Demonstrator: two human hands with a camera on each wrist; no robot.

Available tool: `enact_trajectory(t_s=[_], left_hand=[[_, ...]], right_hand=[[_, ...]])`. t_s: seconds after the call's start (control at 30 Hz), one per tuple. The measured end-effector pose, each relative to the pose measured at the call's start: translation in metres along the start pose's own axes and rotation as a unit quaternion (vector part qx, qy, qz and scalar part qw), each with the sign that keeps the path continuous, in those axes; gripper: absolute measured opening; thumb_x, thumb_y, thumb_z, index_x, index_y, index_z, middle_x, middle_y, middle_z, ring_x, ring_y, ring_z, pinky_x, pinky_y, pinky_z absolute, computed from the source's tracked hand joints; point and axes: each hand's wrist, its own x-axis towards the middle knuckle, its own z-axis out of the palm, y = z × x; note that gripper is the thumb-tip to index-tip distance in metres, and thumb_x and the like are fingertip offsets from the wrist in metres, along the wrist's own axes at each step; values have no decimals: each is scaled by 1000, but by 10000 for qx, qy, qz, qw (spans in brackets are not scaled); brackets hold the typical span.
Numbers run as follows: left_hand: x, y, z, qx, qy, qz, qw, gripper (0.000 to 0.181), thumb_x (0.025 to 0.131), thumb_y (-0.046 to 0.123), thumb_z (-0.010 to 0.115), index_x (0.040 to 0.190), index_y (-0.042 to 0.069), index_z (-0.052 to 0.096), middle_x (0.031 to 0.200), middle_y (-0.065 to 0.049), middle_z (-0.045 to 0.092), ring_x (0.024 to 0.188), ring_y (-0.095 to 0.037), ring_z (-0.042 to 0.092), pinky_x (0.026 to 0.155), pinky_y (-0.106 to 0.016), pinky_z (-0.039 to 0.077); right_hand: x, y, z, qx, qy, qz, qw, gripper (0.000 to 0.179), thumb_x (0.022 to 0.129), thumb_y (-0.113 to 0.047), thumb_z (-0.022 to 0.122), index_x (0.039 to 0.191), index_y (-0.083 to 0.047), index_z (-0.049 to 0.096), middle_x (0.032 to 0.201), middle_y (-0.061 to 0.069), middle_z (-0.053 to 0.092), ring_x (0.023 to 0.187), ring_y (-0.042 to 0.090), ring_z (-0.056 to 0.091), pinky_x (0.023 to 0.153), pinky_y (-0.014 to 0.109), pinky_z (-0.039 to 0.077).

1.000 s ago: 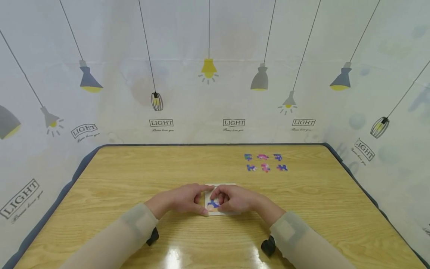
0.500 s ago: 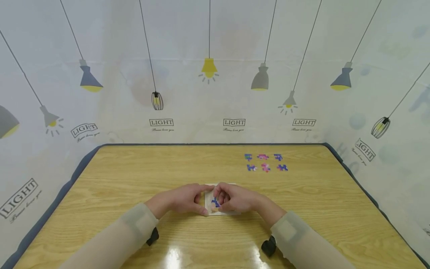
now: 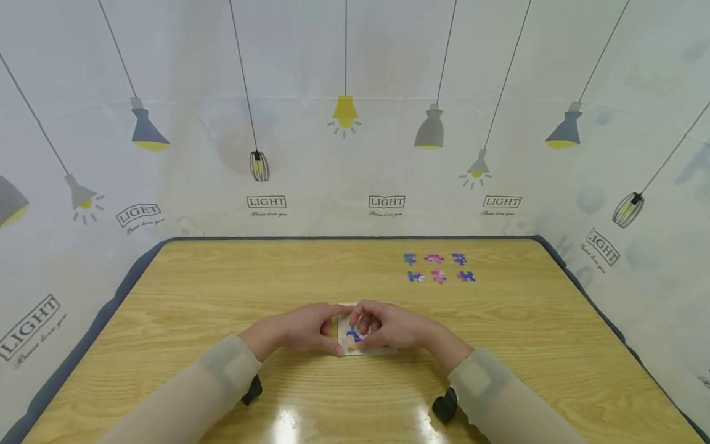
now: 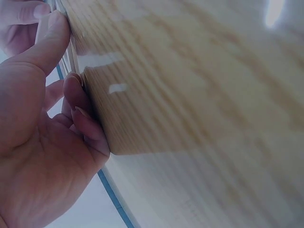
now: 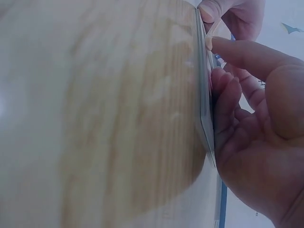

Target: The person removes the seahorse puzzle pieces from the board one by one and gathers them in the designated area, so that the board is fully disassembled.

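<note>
A small white puzzle tray (image 3: 383,352) lies on the wooden table in front of the person. At its left side the left hand (image 3: 307,327) grips it, thumb at the near corner and index finger along the far edge. In the left wrist view the left thumb (image 4: 50,42) lies right along the tray's edge. The right hand (image 3: 394,327) is over the tray and covers much of it. Its thumb and index finger pinch a blue puzzle piece (image 3: 352,334) over the tray's left part. In the right wrist view the right thumb tip (image 5: 209,43) is at the tray's edge.
Several loose blue and pink puzzle pieces (image 3: 438,277) lie in two rows on the table (image 3: 266,271), toward the back right. A dark-edged pale backdrop (image 3: 310,222) with printed lamps rises around the table's back and sides.
The blue puzzle piece was tilted and turned a little under the right fingers, which shifted slightly. The left hand and the tray stayed in place.
</note>
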Motion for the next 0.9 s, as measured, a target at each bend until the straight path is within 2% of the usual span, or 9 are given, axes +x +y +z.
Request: enact_trajectory(t_s=[0.17,0.3,0.53,0.9], left_hand=[[-1,-1,0,16,14,31,10000,84,99,38,84,170,18,44,84,2,57,75,-12,48,70,-28,38],[-1,0,0,52,20,53,10000,83,100,38,84,169,16,44,83,3,56,74,-11,48,69,-28,38],[-3,1,-1,84,18,99,9999,83,100,36,84,169,13,43,82,3,55,72,-11,45,69,-27,37],[-4,0,-1,108,-2,131,9999,85,100,37,83,169,10,42,81,3,54,71,-10,45,69,-27,37]], right_hand=[[-1,2,-1,112,3,-67,9999,32,96,-9,81,123,-13,64,113,11,64,100,21,55,88,31,48],[-1,4,-2,228,58,-33,9997,28,98,-12,81,121,-14,65,111,7,66,101,20,59,87,31,52],[-2,7,-2,616,99,-32,9980,17,104,-14,75,116,-9,64,103,2,68,92,17,65,79,29,56],[4,13,-1,877,378,72,9954,12,104,-12,75,110,-5,68,93,1,72,80,14,71,72,28,59]])
